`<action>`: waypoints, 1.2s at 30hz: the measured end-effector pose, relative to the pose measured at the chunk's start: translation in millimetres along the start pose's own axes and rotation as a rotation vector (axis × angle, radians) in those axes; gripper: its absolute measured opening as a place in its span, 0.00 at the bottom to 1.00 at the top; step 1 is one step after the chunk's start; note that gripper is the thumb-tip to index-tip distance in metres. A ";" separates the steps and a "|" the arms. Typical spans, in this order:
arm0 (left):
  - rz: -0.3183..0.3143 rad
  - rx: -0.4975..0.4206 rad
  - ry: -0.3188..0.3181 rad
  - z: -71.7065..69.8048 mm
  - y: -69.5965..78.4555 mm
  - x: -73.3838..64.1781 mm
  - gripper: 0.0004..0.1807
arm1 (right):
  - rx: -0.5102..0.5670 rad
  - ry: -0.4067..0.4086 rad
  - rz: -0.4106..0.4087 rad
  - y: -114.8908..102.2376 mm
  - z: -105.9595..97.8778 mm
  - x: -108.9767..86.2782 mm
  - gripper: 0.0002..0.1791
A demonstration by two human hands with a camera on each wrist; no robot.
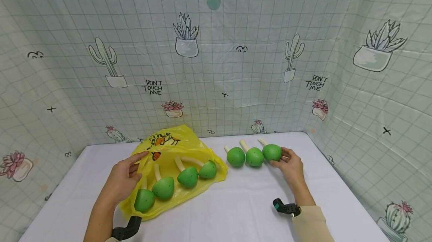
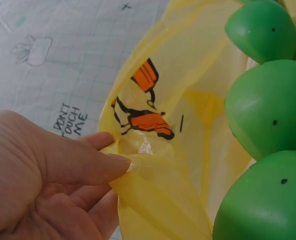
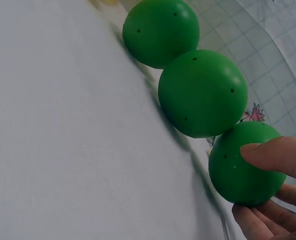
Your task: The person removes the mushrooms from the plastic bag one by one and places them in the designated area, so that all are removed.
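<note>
A yellow plastic bag (image 1: pixel 189 152) with a printed picture lies on the left, its mouth toward me. Several toy mushrooms with green caps (image 1: pixel 163 188) and pale stems are in the bag, caps facing me. My left hand (image 1: pixel 123 180) pinches the bag's left rim between thumb and fingers; the pinched film (image 2: pixel 138 175) shows up close in the left wrist view. To the right of the bag, three more green mushrooms stand in a row. My right hand (image 1: pixel 291 165) grips the rightmost mushroom (image 1: pixel 272 152) by its cap, thumb on the near side. Beside it sits the middle mushroom (image 3: pixel 203 94).
A white cloth covers the table (image 1: pixel 216 212). Behind and at both sides hangs a pale sheet (image 1: pixel 216 65) with a grid and cactus prints. The leftmost mushroom (image 1: pixel 235 157) of the row is close to the bag's right edge. Each wrist wears a black strap device (image 1: pixel 286 208).
</note>
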State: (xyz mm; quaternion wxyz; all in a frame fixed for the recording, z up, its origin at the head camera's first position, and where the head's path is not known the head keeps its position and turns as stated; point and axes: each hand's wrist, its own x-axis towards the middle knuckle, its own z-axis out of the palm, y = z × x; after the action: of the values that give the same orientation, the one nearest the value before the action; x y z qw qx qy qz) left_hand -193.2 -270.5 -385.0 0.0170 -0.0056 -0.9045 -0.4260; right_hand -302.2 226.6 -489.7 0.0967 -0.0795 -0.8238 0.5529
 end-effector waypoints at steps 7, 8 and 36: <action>0.007 -0.001 0.002 0.0 -0.4 0.3 0.37 | -0.007 -0.009 0.012 1.5 2.2 -0.2 0.43; 0.004 -0.003 0.002 0.2 -0.4 0.4 0.37 | -0.008 -0.008 0.013 1.7 2.4 -0.1 0.43; -0.008 0.001 0.005 0.3 -0.1 0.5 0.38 | 0.042 -0.018 -0.001 -2.6 -3.6 -2.2 0.45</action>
State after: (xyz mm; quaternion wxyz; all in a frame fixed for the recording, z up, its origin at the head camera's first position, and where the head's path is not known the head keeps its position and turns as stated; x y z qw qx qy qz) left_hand -193.7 -270.3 -385.3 0.0173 -0.0008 -0.9047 -0.4257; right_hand -299.2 228.4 -486.1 0.0915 -0.0720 -0.8128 0.5708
